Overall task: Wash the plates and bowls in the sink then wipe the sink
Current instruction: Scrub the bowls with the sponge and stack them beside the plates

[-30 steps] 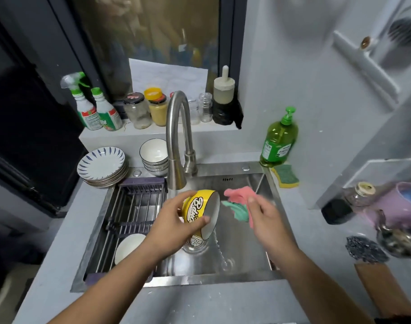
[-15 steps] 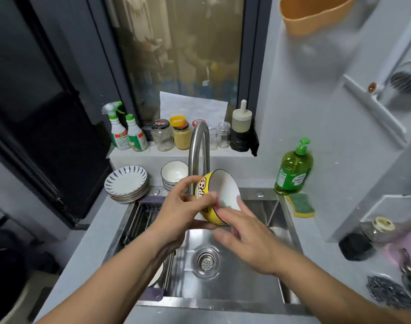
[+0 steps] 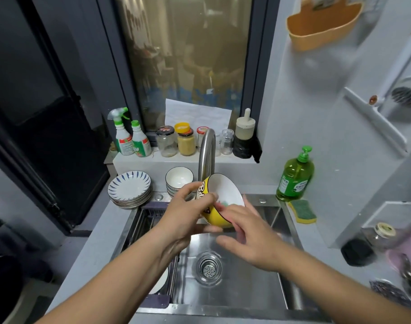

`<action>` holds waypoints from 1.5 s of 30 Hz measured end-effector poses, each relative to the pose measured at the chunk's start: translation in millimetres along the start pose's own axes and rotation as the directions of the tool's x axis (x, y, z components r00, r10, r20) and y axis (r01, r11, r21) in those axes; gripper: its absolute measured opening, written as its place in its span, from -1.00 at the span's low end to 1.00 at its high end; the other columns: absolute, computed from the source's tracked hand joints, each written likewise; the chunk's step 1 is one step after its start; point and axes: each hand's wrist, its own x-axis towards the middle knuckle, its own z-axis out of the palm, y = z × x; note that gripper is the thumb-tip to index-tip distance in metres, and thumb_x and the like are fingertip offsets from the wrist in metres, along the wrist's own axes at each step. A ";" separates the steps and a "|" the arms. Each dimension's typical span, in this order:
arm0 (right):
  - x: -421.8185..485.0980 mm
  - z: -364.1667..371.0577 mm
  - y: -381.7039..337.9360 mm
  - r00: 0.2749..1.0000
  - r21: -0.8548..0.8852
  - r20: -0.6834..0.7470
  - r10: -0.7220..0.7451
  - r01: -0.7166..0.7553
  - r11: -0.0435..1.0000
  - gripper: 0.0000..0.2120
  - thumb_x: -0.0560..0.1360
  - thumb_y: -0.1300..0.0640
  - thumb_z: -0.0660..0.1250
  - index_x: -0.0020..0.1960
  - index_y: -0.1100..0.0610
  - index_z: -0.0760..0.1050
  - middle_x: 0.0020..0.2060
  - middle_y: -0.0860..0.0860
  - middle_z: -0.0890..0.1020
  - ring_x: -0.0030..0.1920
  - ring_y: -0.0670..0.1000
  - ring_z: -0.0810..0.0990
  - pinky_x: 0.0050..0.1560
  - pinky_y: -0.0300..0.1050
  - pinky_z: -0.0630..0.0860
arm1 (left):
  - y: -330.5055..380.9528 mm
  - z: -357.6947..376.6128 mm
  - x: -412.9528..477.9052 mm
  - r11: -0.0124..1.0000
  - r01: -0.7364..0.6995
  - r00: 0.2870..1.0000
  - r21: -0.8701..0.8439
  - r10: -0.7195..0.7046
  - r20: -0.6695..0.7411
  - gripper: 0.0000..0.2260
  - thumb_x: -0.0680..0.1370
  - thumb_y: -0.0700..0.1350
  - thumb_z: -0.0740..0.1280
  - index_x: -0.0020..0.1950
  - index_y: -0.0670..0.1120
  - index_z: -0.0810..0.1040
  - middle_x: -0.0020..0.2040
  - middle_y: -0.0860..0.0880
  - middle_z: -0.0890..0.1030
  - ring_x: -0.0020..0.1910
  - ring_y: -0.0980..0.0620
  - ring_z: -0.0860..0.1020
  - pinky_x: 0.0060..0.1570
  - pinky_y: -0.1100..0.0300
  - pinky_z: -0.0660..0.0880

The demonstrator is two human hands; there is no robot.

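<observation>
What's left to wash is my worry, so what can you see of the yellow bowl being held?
The yellow ceramic-looking bowl has a white inside, dark rim line and black lettering outside. It is tilted, mouth facing right, above the steel sink. The left hand grips its outer wall and rim; fingers of the right hand press a green cloth inside.

I have open sink floor [image 3: 246, 288] around the drain [image 3: 208, 267]. The faucet [image 3: 207, 150] blocks twelve o'clock; the rack [image 3: 146, 223] crowds nine o'clock.
</observation>
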 end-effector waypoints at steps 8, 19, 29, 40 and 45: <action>-2.0 1.0 -3.8 0.999 -0.025 -0.046 -0.014 0.013 1.000 -0.72 0.54 -0.14 0.37 -0.15 0.05 0.46 -0.28 -0.13 0.38 -0.11 -0.12 0.40 0.08 -0.08 0.40 | 21.8 -6.4 -5.4 0.970 0.186 0.973 0.159 -0.204 0.108 -0.85 0.59 -0.06 0.41 0.10 -0.08 0.52 -0.12 -0.13 0.53 -0.23 -0.03 0.63 -0.33 0.02 0.65; 4.9 -13.4 -47.8 0.950 0.536 -0.136 0.281 -0.168 0.827 -0.86 0.43 0.01 0.44 -0.11 0.07 0.59 -0.47 -0.13 0.39 -0.38 -0.06 0.39 -0.30 -0.11 0.38 | -0.1 -4.3 -15.7 0.998 -0.020 0.953 0.057 0.002 0.303 -0.31 0.40 0.24 0.48 0.39 -0.14 0.49 0.14 -0.16 0.70 0.08 -0.12 0.68 0.21 -0.20 0.61; 1.9 -39.0 -21.7 0.972 -0.404 0.104 -0.211 0.235 0.884 -0.48 0.55 -0.36 0.19 0.18 0.02 0.63 0.24 -0.12 0.61 0.44 -0.08 0.42 0.58 0.24 0.05 | 21.3 -25.7 -13.2 0.955 0.295 0.863 -0.022 -0.257 0.434 -0.10 0.33 0.46 0.38 0.36 -0.24 0.60 0.32 -0.35 0.60 0.29 -0.34 0.59 0.28 -0.30 0.52; 11.5 -11.1 -58.6 0.988 0.327 -0.088 0.124 -0.089 0.941 -0.67 0.53 -0.01 0.42 -0.35 0.00 0.39 -0.37 0.09 0.60 -0.29 -0.02 0.56 0.37 -0.13 0.38 | 17.5 -18.2 -13.4 0.999 0.036 0.962 -0.027 -0.027 0.271 -0.36 0.41 0.34 0.41 0.24 -0.15 0.64 0.08 -0.33 0.69 -0.04 -0.19 0.69 -0.10 -0.07 0.67; 13.2 -27.8 -29.3 0.981 -0.166 -0.056 -0.186 0.174 0.971 -0.66 0.54 -0.14 0.39 0.00 0.15 0.66 0.03 0.00 0.66 0.17 -0.02 0.60 0.51 0.16 0.27 | 33.0 -32.7 -9.1 0.937 0.350 0.827 0.001 -0.310 0.470 -0.02 0.38 0.54 0.22 0.43 -0.27 0.52 0.30 -0.38 0.59 0.17 -0.31 0.63 0.24 -0.32 0.51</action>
